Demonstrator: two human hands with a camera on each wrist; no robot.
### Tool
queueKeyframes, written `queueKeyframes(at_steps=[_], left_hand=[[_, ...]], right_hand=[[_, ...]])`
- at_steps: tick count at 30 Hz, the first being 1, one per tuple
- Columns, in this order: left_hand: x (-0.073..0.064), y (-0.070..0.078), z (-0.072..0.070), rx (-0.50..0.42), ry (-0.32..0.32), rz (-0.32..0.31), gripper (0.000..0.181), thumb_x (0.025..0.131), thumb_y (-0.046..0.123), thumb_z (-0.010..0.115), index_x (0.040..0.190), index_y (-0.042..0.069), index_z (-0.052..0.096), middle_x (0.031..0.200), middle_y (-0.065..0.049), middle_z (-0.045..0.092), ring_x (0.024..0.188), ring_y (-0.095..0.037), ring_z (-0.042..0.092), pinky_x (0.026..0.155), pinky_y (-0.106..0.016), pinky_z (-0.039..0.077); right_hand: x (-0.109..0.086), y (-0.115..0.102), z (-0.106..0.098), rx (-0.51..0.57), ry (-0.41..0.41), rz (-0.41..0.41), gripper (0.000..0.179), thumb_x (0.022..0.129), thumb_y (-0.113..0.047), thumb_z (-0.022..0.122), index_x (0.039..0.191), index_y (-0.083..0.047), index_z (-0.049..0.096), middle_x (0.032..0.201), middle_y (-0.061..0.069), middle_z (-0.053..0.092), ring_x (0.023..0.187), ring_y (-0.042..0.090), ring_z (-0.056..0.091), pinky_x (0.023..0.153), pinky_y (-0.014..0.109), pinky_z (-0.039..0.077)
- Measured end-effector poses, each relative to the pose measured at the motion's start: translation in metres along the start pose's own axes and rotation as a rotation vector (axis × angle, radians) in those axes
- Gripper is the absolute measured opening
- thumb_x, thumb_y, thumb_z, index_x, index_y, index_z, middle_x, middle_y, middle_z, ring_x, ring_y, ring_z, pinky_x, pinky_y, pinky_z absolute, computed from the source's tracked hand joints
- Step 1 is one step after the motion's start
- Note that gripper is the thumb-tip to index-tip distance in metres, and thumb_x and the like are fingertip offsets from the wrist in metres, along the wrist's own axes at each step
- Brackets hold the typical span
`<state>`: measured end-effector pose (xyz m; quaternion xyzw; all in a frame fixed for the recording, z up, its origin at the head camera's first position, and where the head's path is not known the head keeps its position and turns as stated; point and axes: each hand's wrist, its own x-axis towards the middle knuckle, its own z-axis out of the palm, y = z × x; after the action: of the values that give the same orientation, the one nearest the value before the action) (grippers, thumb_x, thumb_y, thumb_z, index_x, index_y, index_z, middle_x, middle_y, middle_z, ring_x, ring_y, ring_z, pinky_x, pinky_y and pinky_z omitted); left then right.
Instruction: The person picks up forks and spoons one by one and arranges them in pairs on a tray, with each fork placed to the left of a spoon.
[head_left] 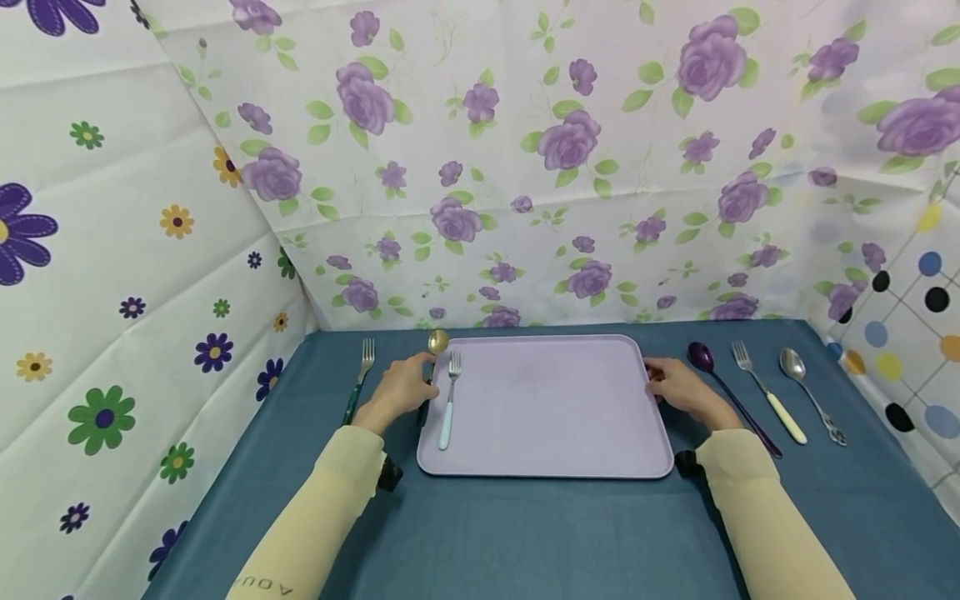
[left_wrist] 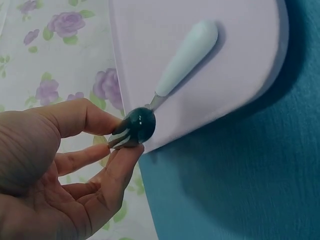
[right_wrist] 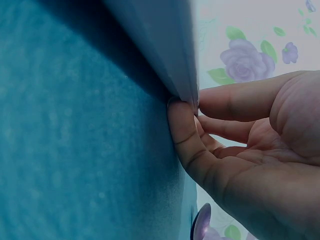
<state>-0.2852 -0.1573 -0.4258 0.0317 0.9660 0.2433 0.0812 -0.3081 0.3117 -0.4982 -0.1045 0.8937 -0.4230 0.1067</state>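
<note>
A pale lilac tray (head_left: 555,408) lies on the table, and a fork with a light blue handle (head_left: 447,423) rests on its left side. My left hand (head_left: 405,386) pinches a gold spoon (head_left: 438,341) beside the tray's left edge. In the left wrist view, the spoon's dark green handle (left_wrist: 142,125) points toward the camera between thumb and fingers. At the opposite side, my right hand (head_left: 678,386) pinches the tray's right edge. The right wrist view shows thumb and fingers gripping the tray's rim (right_wrist: 187,75).
Left of the left hand lies a fork with a green handle (head_left: 360,379). To the right are a dark purple spoon (head_left: 731,396), a fork with a cream handle (head_left: 768,392) and a silver spoon (head_left: 813,396). Floral cloth (head_left: 510,192) hangs behind the blue-covered table (head_left: 555,533).
</note>
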Motion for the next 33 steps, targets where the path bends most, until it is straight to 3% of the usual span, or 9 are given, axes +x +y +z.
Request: queueKeyframes(at_steps=[11, 22, 33], left_hand=[[0.001, 0.008, 0.004, 0.012, 0.006, 0.009, 0.059, 0.092, 0.011, 0.075, 0.148, 0.008, 0.055, 0.076, -0.007, 0.062, 0.062, -0.020, 0.054, 0.055, -0.032, 0.040], [-0.001, 0.013, 0.011, -0.023, 0.005, 0.037, 0.059, 0.091, 0.009, 0.077, 0.146, 0.005, 0.057, 0.088, -0.008, 0.069, 0.069, -0.020, 0.064, 0.061, -0.034, 0.052], [0.001, 0.019, 0.017, -0.026, -0.005, 0.054, 0.059, 0.091, 0.011, 0.077, 0.146, 0.004, 0.057, 0.091, -0.009, 0.072, 0.070, -0.019, 0.066, 0.062, -0.034, 0.053]], right_hand=[[0.000, -0.002, 0.001, 0.011, 0.000, 0.007, 0.057, 0.095, 0.008, 0.053, 0.147, 0.023, 0.036, 0.109, 0.027, 0.060, 0.094, 0.032, 0.059, 0.077, 0.037, 0.057], [-0.002, -0.003, 0.002, -0.008, -0.004, 0.020, 0.056, 0.098, 0.005, 0.054, 0.149, 0.022, 0.037, 0.117, 0.031, 0.061, 0.097, 0.034, 0.060, 0.083, 0.044, 0.059], [-0.002, -0.004, 0.002, -0.009, 0.002, 0.008, 0.055, 0.097, 0.005, 0.054, 0.147, 0.022, 0.038, 0.116, 0.031, 0.061, 0.097, 0.034, 0.060, 0.082, 0.043, 0.059]])
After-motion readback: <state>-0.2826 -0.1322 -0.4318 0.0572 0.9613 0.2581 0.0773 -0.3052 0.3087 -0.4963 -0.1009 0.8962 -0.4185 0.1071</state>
